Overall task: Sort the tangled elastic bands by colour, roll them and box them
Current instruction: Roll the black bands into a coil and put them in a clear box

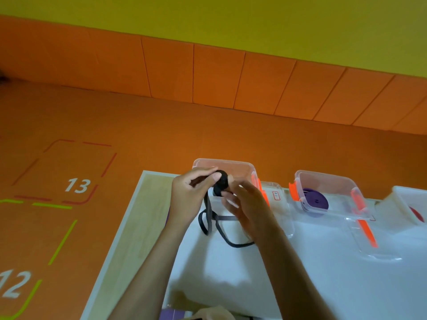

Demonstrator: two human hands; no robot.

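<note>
Both lifted, close together; left hand [193, 193] and right hand [250, 205] pinch the half-rolled black band [222, 184].

The near tabletop [323, 292] is bare, so a hand can pass. Clear boxes [328, 188] block the far edge. A lid [369, 236] lies at the right.

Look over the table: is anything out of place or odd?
Nothing is spilled or broken. The black band is only part rolled: its tail loops over the table. A lid lies off beside the box of the purple roll.
</note>
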